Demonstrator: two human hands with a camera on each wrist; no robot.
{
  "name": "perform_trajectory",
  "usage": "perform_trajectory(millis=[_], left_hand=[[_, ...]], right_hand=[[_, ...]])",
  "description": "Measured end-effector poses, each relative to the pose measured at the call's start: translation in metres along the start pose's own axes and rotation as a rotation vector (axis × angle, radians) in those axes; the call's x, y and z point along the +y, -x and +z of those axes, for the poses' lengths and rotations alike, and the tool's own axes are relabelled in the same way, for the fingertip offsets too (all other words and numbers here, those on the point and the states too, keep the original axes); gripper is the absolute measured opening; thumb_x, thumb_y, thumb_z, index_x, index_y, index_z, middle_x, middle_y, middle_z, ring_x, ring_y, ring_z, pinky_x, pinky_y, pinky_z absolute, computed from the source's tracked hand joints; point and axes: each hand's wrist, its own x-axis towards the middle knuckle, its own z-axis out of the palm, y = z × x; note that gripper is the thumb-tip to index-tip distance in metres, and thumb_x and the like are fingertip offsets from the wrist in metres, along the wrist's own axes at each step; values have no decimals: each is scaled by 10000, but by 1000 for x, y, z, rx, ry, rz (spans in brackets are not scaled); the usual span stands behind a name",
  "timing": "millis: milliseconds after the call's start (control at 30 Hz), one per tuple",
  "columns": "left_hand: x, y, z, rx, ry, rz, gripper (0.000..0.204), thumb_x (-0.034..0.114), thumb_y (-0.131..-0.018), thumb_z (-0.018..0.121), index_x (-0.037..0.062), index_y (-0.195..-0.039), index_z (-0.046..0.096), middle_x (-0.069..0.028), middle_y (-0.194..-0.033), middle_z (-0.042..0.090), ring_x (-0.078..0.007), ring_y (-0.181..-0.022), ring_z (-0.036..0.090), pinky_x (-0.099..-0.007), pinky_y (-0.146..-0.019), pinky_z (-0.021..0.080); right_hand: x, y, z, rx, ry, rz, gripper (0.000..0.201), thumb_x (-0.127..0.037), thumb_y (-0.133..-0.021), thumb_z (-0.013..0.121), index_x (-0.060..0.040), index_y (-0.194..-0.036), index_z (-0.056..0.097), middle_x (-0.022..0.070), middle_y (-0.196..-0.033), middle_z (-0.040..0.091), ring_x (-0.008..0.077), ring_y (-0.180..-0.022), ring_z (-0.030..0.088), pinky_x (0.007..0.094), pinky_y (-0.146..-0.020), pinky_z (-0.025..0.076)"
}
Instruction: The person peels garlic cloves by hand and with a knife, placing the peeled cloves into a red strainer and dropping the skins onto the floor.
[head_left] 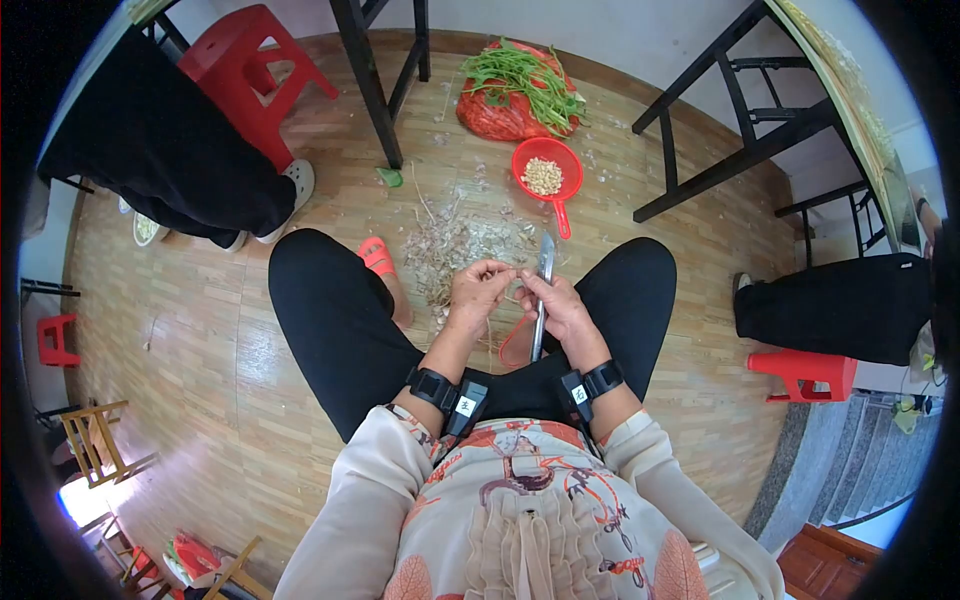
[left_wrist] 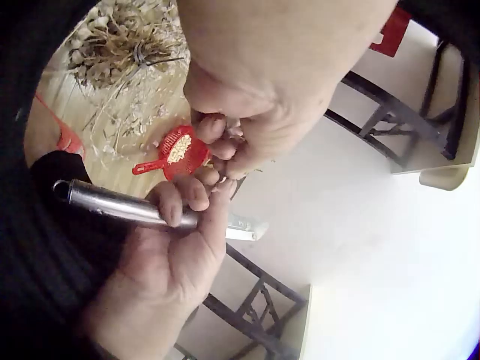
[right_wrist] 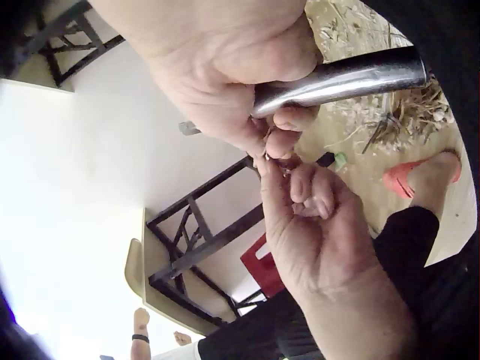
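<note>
In front of the lap my left hand (head_left: 480, 292) and right hand (head_left: 560, 305) meet at the fingertips. A small pale garlic clove (left_wrist: 223, 182) is pinched there by the left thumb and finger, mostly covered. Another pinkish clove (left_wrist: 234, 129) shows among the curled left fingers. My right hand grips a knife (head_left: 546, 258) with a shiny steel handle (right_wrist: 352, 77), its blade pointing away from me, while the right thumb and fingertip also touch the clove. On the floor ahead, a red colander (head_left: 574, 168) holds peeled cloves (head_left: 542, 176).
Garlic skins (head_left: 460, 240) litter the floor between my feet, near a tied garlic bundle (left_wrist: 124, 56). Beyond the colander lies a red mesh bag (head_left: 485, 118) topped with green stems (head_left: 520, 80). Black table legs (head_left: 380, 90), a red stool (head_left: 225, 45) and other people's legs (head_left: 170, 150) stand around.
</note>
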Motion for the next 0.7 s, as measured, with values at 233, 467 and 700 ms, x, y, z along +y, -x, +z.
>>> perform_trajectory(millis=[233, 467, 700], left_hand=[[-4, -5, -4, 100, -26, -15, 84, 37, -707, 593, 16, -783, 564, -34, -624, 568, -29, -410, 404, -156, -344, 295], [0, -5, -5, 193, 0, 0, 95, 17, -680, 582, -9, -771, 570, 5, -561, 499, -43, -393, 404, -172, -343, 301], [-7, -10, -9, 211, -84, 7, 105, 3, -671, 560, -22, -770, 585, 6, -549, 488, -48, -405, 416, -179, -355, 314]], right_hand=[[18, -1, 4, -41, 218, 319, 343, -205, -771, 559, -9, -987, 379, 121, -754, 509, 174, -490, 547, 346, -433, 512], [20, 7, 14, 113, 577, -99, 371, -255, -857, 390, 10, -1117, 379, 120, -854, 533, 137, -493, 526, 249, -404, 433], [18, 8, 20, 26, 1169, -697, 464, -293, -863, 356, -2, -1223, 317, 165, -900, 539, 281, -825, 534, 319, -800, 380]])
